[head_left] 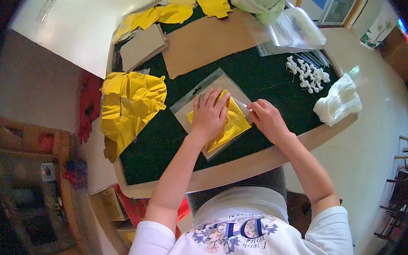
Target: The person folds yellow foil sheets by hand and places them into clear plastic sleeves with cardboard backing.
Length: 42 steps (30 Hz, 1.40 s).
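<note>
A folded gold foil piece [233, 125] lies on a clear plastic bag [220, 77] with a beige backing and a hang hole at its upper left corner. My left hand [208, 118] rests flat on the foil, fingers stretched out. At the bag's right side, my right hand [269, 120] is closed, with thumb and fingertips pinching the clear plastic edge. Left of the bag, a larger crinkled gold foil balloon [133, 105] hangs partly over the table's left edge.
The dark green tabletop [165, 153] carries brown cardboard [209, 41], pale cards [142, 47] and more gold foil [173, 13] at the back. To the right are a stack of clear bags [298, 29], thin sticks [315, 57], tied white strings [307, 75] and a white string skein [340, 102].
</note>
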Available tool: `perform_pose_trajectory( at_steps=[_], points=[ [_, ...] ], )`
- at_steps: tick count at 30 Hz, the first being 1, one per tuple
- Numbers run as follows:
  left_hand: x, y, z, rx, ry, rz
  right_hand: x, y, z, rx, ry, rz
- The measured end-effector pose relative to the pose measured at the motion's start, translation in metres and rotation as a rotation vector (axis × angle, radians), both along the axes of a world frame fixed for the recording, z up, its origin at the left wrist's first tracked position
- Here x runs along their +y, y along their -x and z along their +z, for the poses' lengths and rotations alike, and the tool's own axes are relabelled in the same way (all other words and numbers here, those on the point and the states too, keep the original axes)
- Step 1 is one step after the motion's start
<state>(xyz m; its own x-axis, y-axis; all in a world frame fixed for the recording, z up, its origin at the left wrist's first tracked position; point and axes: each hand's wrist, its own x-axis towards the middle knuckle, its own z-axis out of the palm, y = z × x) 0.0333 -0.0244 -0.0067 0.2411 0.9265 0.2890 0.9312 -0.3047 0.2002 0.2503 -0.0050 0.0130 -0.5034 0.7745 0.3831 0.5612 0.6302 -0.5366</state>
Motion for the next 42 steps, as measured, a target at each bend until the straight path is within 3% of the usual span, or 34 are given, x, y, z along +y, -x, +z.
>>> perform_pose_trajectory(
  at_steps=[18, 25, 36, 42],
  points=[
    [-0.001, 0.000, -0.002, -0.002, -0.001, 0.005, -0.008, -0.002, -0.003, 0.110, 0.041, -0.134],
    [0.000, 0.000, -0.001, -0.194, 0.024, 0.000, -0.009, 0.001, -0.009, 0.055, -0.081, -0.135],
    [-0.001, 0.002, -0.003, -0.179, -0.010, -0.014, -0.004, -0.001, -0.002, 0.014, -0.136, -0.048],
    [-0.003, 0.003, -0.001, -0.174, 0.002, -0.007, -0.013, 0.005, -0.005, 0.048, -0.100, -0.199]
  ],
)
